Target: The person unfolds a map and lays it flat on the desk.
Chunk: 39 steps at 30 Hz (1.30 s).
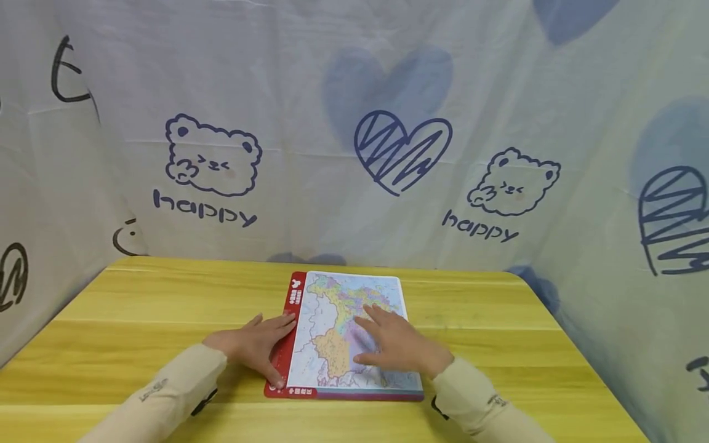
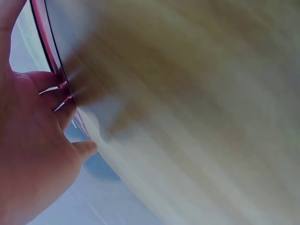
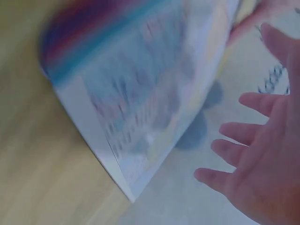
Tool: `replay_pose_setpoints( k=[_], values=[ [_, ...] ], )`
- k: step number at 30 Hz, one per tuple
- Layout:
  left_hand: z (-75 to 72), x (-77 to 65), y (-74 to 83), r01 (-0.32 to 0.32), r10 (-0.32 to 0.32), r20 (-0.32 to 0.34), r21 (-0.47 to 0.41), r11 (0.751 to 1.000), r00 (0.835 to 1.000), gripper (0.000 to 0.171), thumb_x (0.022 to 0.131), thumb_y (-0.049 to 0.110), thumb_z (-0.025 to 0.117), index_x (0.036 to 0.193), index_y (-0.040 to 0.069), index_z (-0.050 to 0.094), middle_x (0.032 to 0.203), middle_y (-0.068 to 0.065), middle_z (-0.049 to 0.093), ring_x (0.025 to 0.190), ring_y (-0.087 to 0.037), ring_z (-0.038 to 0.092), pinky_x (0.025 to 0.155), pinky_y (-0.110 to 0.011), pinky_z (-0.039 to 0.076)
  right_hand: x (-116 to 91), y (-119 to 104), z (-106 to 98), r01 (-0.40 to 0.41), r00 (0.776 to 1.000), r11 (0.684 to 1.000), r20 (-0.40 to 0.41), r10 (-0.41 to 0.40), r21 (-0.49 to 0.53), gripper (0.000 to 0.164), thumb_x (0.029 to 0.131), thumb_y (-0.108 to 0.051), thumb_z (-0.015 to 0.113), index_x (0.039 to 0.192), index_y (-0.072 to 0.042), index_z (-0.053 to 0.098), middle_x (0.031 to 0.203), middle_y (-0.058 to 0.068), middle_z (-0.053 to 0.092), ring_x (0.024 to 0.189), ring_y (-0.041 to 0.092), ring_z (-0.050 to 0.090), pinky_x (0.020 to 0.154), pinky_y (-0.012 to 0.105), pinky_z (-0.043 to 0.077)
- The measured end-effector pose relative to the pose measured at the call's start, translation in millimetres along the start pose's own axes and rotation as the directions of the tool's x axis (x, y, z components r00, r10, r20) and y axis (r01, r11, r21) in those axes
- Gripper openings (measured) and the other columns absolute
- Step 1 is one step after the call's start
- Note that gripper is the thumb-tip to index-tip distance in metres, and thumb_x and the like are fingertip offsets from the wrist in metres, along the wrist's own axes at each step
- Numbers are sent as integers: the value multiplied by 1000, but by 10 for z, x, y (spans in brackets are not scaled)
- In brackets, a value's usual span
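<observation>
A printed map (image 1: 327,351) with a white margin lies flat on the table. A red strip (image 1: 282,354) with white lettering runs down its left side. My left hand (image 1: 256,346) rests at that red side, thumb near the close left corner and the other fingers along the edge. In the left wrist view, the fingertips of the left hand (image 2: 37,140) touch the thin red edge. Over the right half of the map is my right hand (image 1: 400,344), its fingers spread. The right wrist view shows the right hand (image 3: 262,159) holding nothing, apart from the blurred map (image 3: 136,79).
The yellow wood-grain table (image 1: 476,320) extends around the map on all sides. A pale cloth (image 1: 310,147) with hearts, bear drawings and "happy" lettering hangs behind and at both sides.
</observation>
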<state>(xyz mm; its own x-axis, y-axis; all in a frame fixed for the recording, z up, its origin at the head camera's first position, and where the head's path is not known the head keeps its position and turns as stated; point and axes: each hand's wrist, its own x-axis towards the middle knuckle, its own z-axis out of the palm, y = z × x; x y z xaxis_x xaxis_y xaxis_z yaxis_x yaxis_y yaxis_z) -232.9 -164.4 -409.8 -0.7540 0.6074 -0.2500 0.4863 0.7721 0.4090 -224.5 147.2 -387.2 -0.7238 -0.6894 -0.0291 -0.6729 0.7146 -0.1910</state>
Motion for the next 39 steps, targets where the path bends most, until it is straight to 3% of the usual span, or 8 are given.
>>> replay_pose_setpoints(
  k=[6, 11, 19, 26, 39],
  values=[
    [4, -43, 1, -15, 15, -23, -5, 1000, 1000, 110, 67, 50, 83, 147, -6, 32, 154, -21, 25, 141, -39, 20, 110, -65, 11, -116, -181, 142, 8, 989, 999, 146, -2, -46, 89, 86, -68, 54, 153, -14, 31, 158, 14, 20, 144, 33, 16, 111, 60, 17],
    [12, -56, -16, 5, -6, -25, -22, 1000, 1000, 112, 66, 52, 83, 148, -4, 31, 155, -19, 24, 142, -37, 20, 111, -63, 11, -177, -195, 233, 43, 982, 996, 189, -29, -73, 90, 86, -71, 50, 154, -16, 28, 159, 13, 17, 145, 30, 14, 110, 60, 20],
    [35, -57, -43, 12, -13, -32, -37, 999, 999, 112, 66, 53, 83, 148, -3, 32, 155, -18, 24, 141, -37, 21, 111, -61, 14, -181, -172, 268, 74, 987, 987, 155, -51, -145, 88, 86, -71, 49, 152, -15, 32, 158, 15, 21, 145, 30, 17, 111, 57, 22],
    [42, -41, -46, 15, -17, -27, -56, 998, 999, 113, 66, 53, 83, 149, -3, 30, 156, -17, 22, 142, -37, 19, 112, -60, 12, -220, -133, 330, 136, 986, 964, 126, -109, -230, 80, 92, -70, 36, 150, -15, 37, 155, 15, 27, 142, 31, 24, 109, 51, 30],
    [35, -57, -23, 9, -11, -27, -66, 998, 1000, 115, 65, 53, 83, 149, -4, 29, 156, -19, 20, 143, -37, 17, 113, -60, 11, -228, -134, 321, 164, 984, 950, 114, -138, -264, 74, 96, -65, 35, 149, -14, 40, 152, 13, 35, 138, 28, 35, 107, 46, 36]
  ],
)
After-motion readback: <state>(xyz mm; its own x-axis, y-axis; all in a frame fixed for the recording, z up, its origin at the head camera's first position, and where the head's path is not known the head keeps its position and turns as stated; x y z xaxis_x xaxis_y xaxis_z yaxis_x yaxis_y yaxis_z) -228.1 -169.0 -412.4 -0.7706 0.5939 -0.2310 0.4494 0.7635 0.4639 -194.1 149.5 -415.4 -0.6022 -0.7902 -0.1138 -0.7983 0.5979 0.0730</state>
